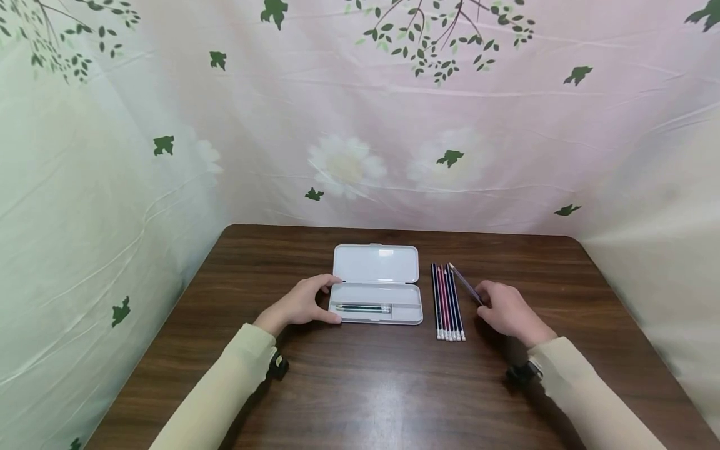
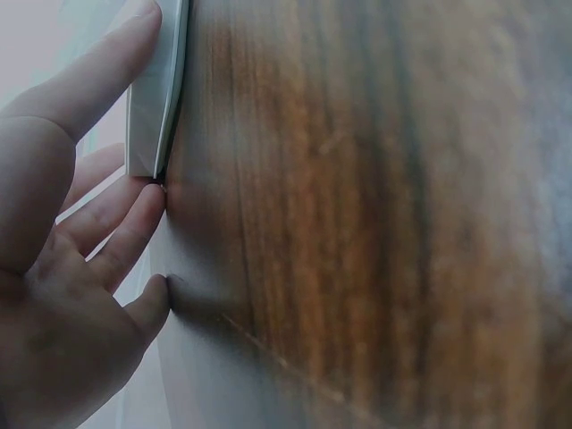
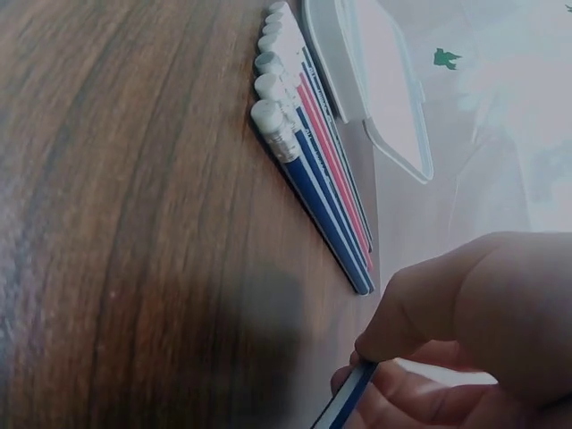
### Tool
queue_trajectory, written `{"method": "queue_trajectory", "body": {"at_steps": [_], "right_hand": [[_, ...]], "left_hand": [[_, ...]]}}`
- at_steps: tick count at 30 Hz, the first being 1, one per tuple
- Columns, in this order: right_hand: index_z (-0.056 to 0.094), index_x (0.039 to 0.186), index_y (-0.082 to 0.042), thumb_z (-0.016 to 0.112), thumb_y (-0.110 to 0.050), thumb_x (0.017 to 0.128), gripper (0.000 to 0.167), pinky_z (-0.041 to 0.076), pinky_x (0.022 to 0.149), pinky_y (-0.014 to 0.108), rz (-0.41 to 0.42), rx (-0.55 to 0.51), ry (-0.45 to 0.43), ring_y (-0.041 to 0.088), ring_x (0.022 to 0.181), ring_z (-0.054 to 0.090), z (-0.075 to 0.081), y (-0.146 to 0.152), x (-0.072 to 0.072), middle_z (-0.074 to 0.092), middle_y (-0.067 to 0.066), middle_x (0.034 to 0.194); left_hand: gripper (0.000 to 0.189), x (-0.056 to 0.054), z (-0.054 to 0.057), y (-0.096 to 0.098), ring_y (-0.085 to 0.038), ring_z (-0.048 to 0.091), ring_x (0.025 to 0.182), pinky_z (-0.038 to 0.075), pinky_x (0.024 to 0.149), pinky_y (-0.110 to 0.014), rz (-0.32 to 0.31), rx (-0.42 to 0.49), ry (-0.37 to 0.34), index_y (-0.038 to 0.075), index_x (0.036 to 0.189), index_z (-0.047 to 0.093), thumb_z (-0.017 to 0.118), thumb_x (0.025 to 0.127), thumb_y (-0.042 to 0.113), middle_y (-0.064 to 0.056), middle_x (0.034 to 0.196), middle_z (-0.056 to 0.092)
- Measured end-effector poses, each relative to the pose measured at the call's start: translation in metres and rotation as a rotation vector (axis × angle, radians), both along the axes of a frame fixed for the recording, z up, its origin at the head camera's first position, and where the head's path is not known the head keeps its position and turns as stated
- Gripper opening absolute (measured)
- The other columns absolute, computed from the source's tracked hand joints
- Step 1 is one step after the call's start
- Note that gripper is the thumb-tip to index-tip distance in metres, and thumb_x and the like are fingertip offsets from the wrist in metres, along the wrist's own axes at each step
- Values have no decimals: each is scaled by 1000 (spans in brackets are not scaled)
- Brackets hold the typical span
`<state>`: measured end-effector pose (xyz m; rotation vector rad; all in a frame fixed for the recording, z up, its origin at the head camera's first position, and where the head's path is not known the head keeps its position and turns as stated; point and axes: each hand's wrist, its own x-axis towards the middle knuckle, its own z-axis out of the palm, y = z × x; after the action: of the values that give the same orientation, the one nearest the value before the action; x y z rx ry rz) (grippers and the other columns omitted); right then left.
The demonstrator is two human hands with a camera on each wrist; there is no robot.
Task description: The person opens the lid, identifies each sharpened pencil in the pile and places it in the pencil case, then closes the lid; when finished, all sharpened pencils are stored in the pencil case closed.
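An opened white pencil case [image 1: 407, 314] lies on the table with its lid [image 1: 375, 264] folded back. My left hand [image 1: 304, 302] holds the case's left end, thumb at the front corner and fingers at the back corner. Inside the front compartment lie short pencils [image 1: 362, 309]. My right hand [image 1: 510, 310] pinches a blue-and-white striped pencil [image 3: 347, 400] between thumb and fingers. That pencil slants toward the upper left, its far tip close to a row of pencils [image 1: 447, 303]. The row, dark blue and red with white eraser ends toward me, lies between the case and my right hand.
The brown wood-grain table [image 1: 360, 381] has rounded back corners. A pale cloth [image 1: 371, 112] printed with leaves, birds and flowers hangs behind it and along both sides. Black straps with small devices sit on both wrists, below the pale sleeves [image 1: 222, 390].
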<state>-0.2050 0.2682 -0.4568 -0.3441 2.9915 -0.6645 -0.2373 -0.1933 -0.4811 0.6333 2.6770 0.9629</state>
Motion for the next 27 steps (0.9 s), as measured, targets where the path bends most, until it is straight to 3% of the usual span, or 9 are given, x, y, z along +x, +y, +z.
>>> {"method": "queue_trajectory", "body": {"at_steps": [9, 22, 27], "right_hand": [[72, 108, -1, 71, -1, 89, 19, 55, 77, 48, 50, -56, 74, 24, 86, 66, 2, -6, 0, 71, 9, 94], [79, 103, -7, 73, 3, 88, 19, 48, 68, 34, 180, -109, 223, 14, 77, 56, 1, -27, -1, 66, -1, 87], [79, 101, -8, 78, 4, 89, 17, 52, 69, 34, 225, -130, 263, 14, 79, 60, 1, -43, -3, 69, 0, 90]], "left_hand": [[87, 0, 1, 0, -20, 56, 119, 47, 105, -44, -2, 2, -1, 18, 148, 56, 96, 75, 46, 0, 137, 61], [87, 0, 0, 0, -20, 56, 119, 47, 105, -44, 3, 5, -5, 19, 148, 56, 96, 75, 46, 0, 136, 61], [87, 0, 0, 0, -20, 56, 120, 47, 105, -45, 3, 3, -1, 19, 148, 56, 96, 75, 46, 0, 137, 61]]}}
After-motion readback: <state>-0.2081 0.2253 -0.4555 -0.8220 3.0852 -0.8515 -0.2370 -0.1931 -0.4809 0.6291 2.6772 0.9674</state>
